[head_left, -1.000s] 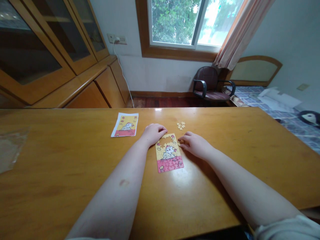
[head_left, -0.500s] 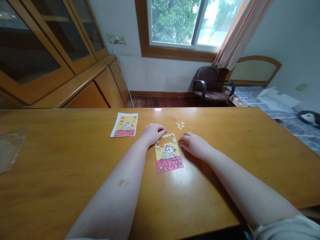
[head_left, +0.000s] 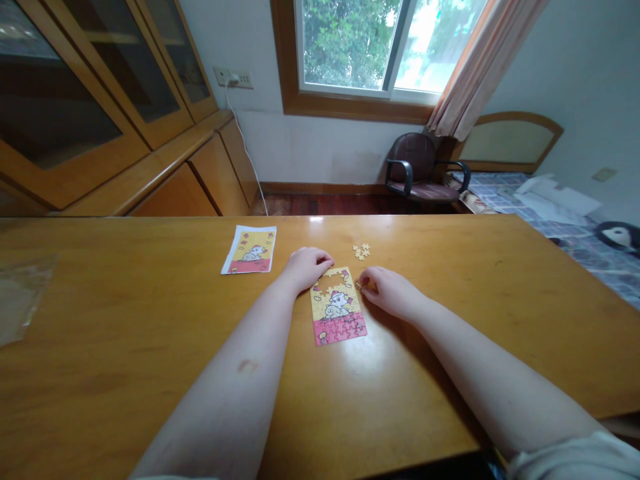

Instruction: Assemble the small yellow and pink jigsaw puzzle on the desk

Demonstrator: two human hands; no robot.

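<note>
Mid-frame, both forearms stretch over the table (head_left: 125,320). Left hand (head_left: 306,265), palm down with fingers curled together, rests on the upper left corner of the jigsaw puzzle (head_left: 337,308). Right hand (head_left: 389,291) pinches its fingertips together at the puzzle's right edge; we cannot tell whether a piece sits between them. Loose pieces (head_left: 361,251) lie just above.

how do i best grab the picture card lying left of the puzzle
The picture card lies flat and thin on the table, so there is nothing to pinch from above. Probably best: come at its near short edge with the left hand, which is closest, lift the near right corner with a fingertip, then pinch that edge between thumb and finger.
</note>
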